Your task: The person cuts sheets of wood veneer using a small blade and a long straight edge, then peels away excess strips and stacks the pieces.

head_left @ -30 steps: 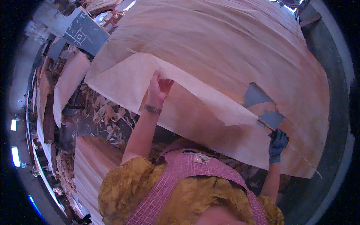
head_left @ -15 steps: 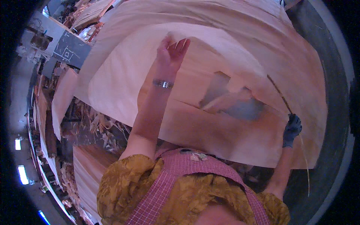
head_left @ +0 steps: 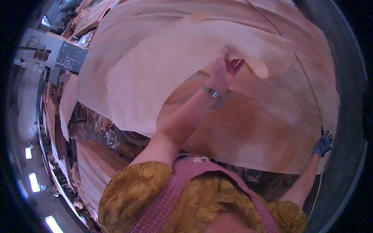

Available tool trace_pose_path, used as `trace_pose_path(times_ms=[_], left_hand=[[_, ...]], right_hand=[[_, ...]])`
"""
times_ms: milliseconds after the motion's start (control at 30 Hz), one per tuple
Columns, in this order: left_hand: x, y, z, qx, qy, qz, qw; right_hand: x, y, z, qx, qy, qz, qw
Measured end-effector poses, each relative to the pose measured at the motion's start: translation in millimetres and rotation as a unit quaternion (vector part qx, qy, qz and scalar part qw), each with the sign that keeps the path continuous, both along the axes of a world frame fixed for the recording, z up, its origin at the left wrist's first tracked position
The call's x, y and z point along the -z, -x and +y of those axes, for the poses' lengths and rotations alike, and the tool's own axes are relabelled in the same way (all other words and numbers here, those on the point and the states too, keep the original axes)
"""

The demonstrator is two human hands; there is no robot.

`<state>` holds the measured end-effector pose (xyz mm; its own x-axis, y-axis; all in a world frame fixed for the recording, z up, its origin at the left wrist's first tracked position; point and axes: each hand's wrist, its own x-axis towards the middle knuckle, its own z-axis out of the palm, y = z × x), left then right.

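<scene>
My bare left hand (head_left: 228,69), a metal-band watch on its wrist, reaches over the middle of the pile. Its fingers are bent and apart, slightly blurred, at the rim of a pale, thin wood veneer sheet (head_left: 147,70). A rounded flap of that sheet curls just right of the fingers. At the far right, my right hand (head_left: 322,144) in a dark blue glove has a long thin stick (head_left: 308,83) in it, some fingers stretched out. The stick slants up and left across the pile, and a thin pale length hangs below the hand.
A browner veneer sheet (head_left: 241,128) lies beneath the pale one. Scraps and shavings (head_left: 105,132) litter the left side, near more stacked sheets (head_left: 93,167). A dark board with chalk marks (head_left: 72,57) stands at the upper left. A dark curved surface (head_left: 349,108) borders the right.
My left hand has moved right and slightly down, its fingers more bent. The pale sheet has shifted right; the torn gap no longer shows. My right hand has gone right and down.
</scene>
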<state>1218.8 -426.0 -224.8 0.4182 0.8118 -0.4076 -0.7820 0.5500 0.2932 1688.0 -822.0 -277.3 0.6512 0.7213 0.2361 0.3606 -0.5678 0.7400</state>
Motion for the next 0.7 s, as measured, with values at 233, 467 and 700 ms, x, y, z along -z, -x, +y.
trace_pose_path(times_ms=[233,467,700], left_hand=[[34,-51,-19,0.023,0.037,0.011,0.999],[69,41,-93,0.037,0.020,0.018,0.999],[100,178,-178,-0.069,0.155,0.070,0.983]], right_hand=[[-51,178,214,-0.321,-0.512,0.570,0.557],[-84,164,330,-0.449,-0.251,0.231,0.826],[-138,135,339,-0.514,-0.225,0.117,0.819]])
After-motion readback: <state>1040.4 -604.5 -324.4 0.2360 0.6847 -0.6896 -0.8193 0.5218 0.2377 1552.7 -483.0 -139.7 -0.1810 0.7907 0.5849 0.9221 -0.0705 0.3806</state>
